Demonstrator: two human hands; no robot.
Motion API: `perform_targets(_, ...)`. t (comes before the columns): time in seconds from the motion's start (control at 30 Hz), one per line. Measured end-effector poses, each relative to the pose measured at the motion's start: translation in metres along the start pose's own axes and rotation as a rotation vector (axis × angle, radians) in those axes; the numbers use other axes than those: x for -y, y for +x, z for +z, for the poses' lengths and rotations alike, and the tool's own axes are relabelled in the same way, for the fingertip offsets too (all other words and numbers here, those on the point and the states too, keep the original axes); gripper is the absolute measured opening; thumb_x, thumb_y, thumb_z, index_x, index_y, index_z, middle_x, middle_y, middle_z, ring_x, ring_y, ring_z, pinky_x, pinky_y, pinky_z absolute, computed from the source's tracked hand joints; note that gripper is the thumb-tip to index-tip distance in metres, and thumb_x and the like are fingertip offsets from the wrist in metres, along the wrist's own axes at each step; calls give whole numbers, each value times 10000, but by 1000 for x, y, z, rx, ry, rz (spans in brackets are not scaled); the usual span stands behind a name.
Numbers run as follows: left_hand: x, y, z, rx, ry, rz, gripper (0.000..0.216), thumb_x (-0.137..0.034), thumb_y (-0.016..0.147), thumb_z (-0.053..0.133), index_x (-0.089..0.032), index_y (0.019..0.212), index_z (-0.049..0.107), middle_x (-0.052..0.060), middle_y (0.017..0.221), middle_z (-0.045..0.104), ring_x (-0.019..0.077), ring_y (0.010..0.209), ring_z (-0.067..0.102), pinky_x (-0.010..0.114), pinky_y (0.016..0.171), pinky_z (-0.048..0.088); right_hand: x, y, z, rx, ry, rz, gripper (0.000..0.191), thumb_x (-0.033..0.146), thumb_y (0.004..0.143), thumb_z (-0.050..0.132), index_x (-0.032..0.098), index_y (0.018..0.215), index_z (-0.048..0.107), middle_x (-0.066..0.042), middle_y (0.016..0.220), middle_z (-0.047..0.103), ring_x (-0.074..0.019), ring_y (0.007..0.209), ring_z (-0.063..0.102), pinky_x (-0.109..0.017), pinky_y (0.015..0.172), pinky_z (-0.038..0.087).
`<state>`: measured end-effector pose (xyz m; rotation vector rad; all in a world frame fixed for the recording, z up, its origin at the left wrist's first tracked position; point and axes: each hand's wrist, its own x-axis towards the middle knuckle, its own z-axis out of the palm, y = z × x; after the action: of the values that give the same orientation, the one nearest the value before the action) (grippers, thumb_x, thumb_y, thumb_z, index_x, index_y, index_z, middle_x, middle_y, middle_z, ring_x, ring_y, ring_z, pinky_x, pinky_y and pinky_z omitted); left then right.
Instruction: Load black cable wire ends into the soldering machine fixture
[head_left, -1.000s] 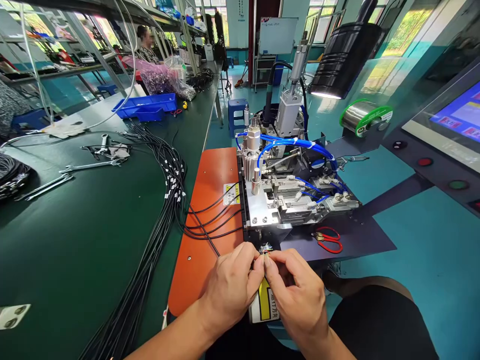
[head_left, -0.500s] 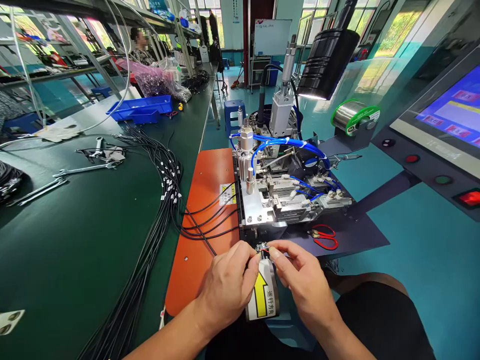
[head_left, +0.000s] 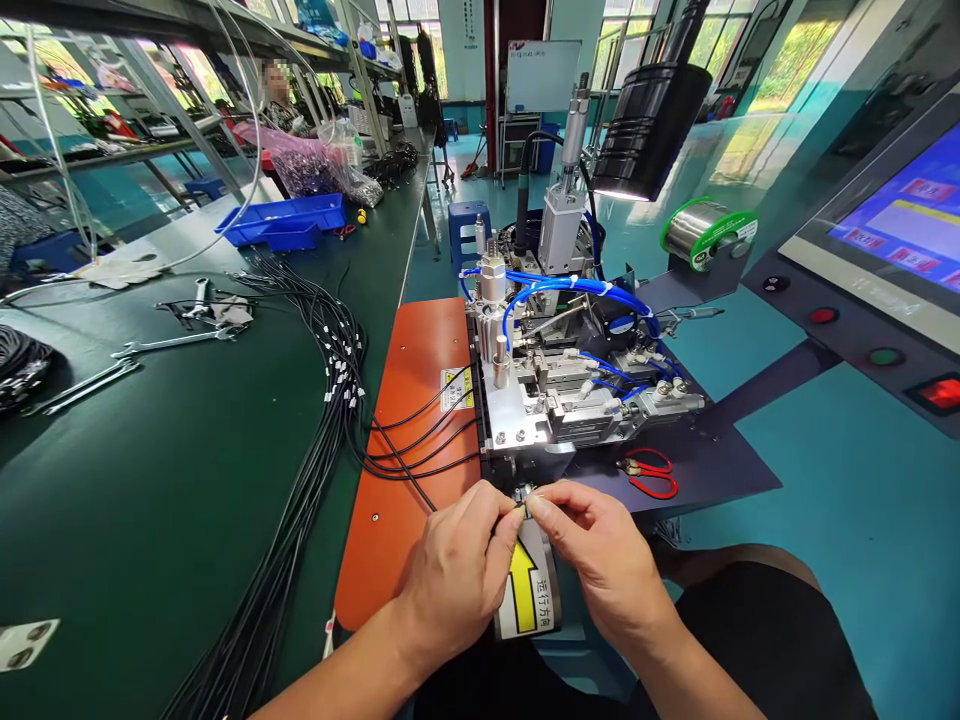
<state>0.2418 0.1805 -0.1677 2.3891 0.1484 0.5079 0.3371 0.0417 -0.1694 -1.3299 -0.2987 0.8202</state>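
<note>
- Right hand (head_left: 604, 555) has drawn in toward the left hand (head_left: 465, 560) since half a second ago, so the gap between their fingertips has narrowed to almost nothing; the left has barely shifted.
- What they work on looks to be the end of a black cable (head_left: 421, 490), right at the meeting of the fingertips. Its last stretch slants across the orange board (head_left: 405, 375), toward the person and to the right, then goes out of sight behind the left hand.
- That makes the left hand the nearer one along the cable's length, with the right coming to the tip from the far side. Which way the tip itself points, I can't tell from where I stand.
- Fingers of both hands are pinched narrow, thumb against forefinger, apparently on that cable end; the separate strands are too small to make out.
- Just beyond the fingertips stands the near edge of the metal machine (head_left: 517, 425); below them, on the person's side, is a cylinder with a yellow arrow (head_left: 523, 600).
- Off to the right, nearer the right hand, lie red-handled cutters (head_left: 652, 477).
- Leftward, the cable bundle (head_left: 341, 365) stretches along the green worktop (head_left: 217, 470).
</note>
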Motion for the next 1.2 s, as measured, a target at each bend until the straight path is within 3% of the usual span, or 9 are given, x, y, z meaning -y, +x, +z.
perform_targets(0.27, -8, -2, 2, -103, 20, 67, 58, -146, 947, 480, -135, 907, 520, 18, 816, 497, 67, 758, 444, 226, 684, 326, -8, -7, 20, -228, -92, -157, 439, 494, 857, 710, 58, 908, 688, -87, 853, 551, -85, 750, 537, -110, 655, 484)
perform_targets(0.47, -9, -1, 1, -125, 88, 106, 42, -127, 933, 502, -128, 892, 509, 15, 807, 485, 73, 736, 427, 239, 669, 310, -9, -10, 25, -319, -203, -234, 436, 500, 874, 678, 66, 913, 699, -94, 866, 562, -92, 734, 555, -117, 635, 496)
perform_targets(0.57, -8, 1, -1, -114, 116, 136, 60, -126, 933, 501, -127, 876, 518, 15, 784, 473, 78, 714, 408, 243, 662, 300, -1, -10, 17, -285, -303, -234, 418, 497, 886, 661, 83, 910, 710, -85, 863, 562, -87, 728, 549, -115, 622, 476)
perform_targets(0.73, -5, 3, -4, -67, 123, 171, 109, -132, 936, 491, -120, 836, 533, 23, 748, 458, 82, 691, 385, 242, 652, 291, 17, -5, -4, -81, -428, -155, 410, 500, 894, 647, 95, 889, 714, -72, 864, 566, -84, 743, 535, -118, 624, 440)
perform_targets(0.93, -3, 4, -5, -34, 103, 186, 139, -136, 939, 480, -110, 819, 545, 22, 730, 461, 76, 676, 378, 236, 640, 288, 25, 0, -16, 57, -447, -93, 437, 508, 902, 635, 73, 921, 670, -73, 846, 567, -91, 747, 511, -139, 650, 440)
perform_targets(1.07, -3, 4, -4, -35, 63, 135, 138, -168, 955, 474, -124, 845, 545, 15, 755, 484, 71, 682, 403, 226, 643, 304, 25, -1, -15, 84, -384, -97, 450, 511, 902, 642, 60, 911, 649, -78, 844, 564, -92, 753, 511, -141, 657, 444)
perform_targets(1.2, -7, 0, 0, -52, 9, 51, 117, -185, 966, 464, -146, 910, 559, 6, 809, 527, 67, 725, 456, 212, 660, 333, 16, 0, -2, -18, -272, -162, 470, 515, 890, 661, 47, 858, 634, -73, 810, 537, -76, 714, 497, -132, 626, 429)
